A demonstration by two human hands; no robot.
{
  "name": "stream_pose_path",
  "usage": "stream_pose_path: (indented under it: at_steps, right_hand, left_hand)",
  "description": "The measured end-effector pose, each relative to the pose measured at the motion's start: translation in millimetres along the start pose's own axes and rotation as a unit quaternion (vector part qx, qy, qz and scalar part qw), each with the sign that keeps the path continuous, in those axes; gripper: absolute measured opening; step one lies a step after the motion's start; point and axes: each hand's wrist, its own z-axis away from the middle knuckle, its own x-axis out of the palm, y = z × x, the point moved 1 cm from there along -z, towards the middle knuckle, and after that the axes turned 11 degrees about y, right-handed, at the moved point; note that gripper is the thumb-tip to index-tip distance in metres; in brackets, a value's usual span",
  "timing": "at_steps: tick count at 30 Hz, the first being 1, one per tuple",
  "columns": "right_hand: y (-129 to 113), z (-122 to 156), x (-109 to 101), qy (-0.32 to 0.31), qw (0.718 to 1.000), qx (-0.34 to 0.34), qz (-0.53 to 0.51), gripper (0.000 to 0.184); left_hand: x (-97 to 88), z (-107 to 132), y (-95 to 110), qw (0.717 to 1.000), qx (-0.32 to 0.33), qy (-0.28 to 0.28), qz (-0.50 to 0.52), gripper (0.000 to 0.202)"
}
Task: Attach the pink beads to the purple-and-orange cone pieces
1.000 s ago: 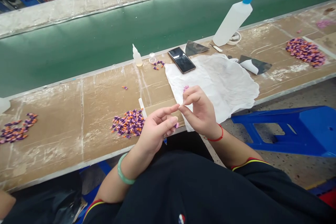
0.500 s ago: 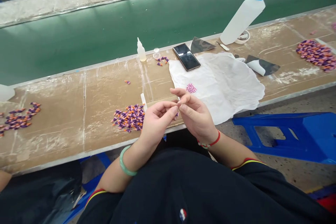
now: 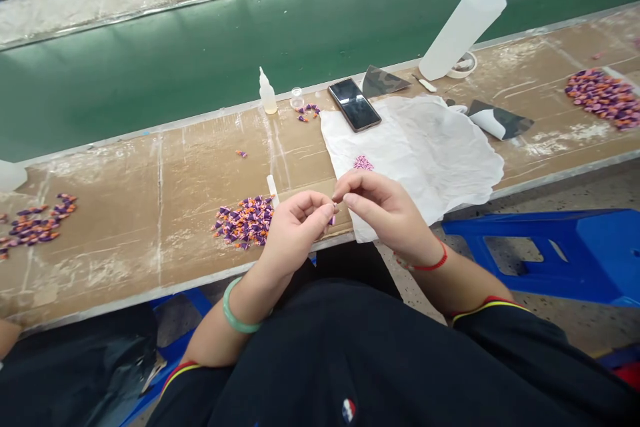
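Observation:
My left hand (image 3: 296, 227) pinches a small purple piece (image 3: 332, 220) between thumb and forefinger, over the front edge of the table; most of the piece is hidden. Close against it, my right hand (image 3: 393, 213) has its thumb and forefinger nearly together at the top of that piece. Whatever these right fingertips hold is too small to make out. Beside my left hand lies a pile of small purple, orange and pink pieces (image 3: 244, 221). Just beyond my right hand, tiny pink bits (image 3: 363, 163) rest on a white cloth (image 3: 440, 153).
A phone (image 3: 354, 104) lies on the cloth's far left corner. Behind stand a small dropper bottle (image 3: 267, 95) and a large blue-tipped bottle (image 3: 463, 33), tilted near a tape roll (image 3: 464, 67). More pieces (image 3: 603, 99) lie far right. A blue stool (image 3: 590, 257) is at right.
My right hand's fingers have curled inward and its wrist has swung out to the right. My left hand keeps its pinch on the purple piece, almost in place.

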Motion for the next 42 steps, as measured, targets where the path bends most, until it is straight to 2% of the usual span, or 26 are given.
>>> stream_pose_path:
  at_steps: [4, 9, 12, 19, 23, 30, 38, 42]
  right_hand:
    - [-19, -9, -12, -0.076, 0.979, -0.109, 0.151, 0.011]
    - [-25, -11, -12, -0.117, 0.947, -0.175, 0.242, 0.012]
    - [-25, -11, -12, -0.116, 0.937, -0.191, 0.27, 0.012]
    - [-24, -8, -13, -0.133, 0.936, -0.174, 0.274, 0.011]
    - [-23, -7, -13, -0.126, 0.932, -0.181, 0.287, 0.013]
    - [-22, -6, -12, -0.089, 0.932, -0.207, 0.284, 0.014]
    - [-21, -6, -10, -0.08, 0.932, -0.221, 0.276, 0.014]
    - [-18, -5, -9, -0.069, 0.897, -0.303, 0.314, 0.017]
  left_hand:
    - [0.6, 3, 9, 1.0, 0.003, -0.019, -0.017, 0.022]
    - [1.4, 7, 16, 0.995, 0.035, -0.012, -0.097, 0.018]
    - [0.5, 7, 16, 0.988, 0.051, -0.004, -0.144, 0.017]
    - [-0.6, 6, 15, 0.979, 0.068, -0.03, -0.191, 0.017]
    - [-0.4, 6, 16, 0.989, 0.035, -0.032, -0.141, 0.019]
    - [-5.2, 1, 9, 0.994, -0.088, -0.066, -0.005, 0.033]
    - [-5.5, 1, 9, 0.994, -0.089, -0.065, 0.007, 0.036]
    - [-4.4, 0, 9, 0.991, -0.113, -0.06, 0.024, 0.039]
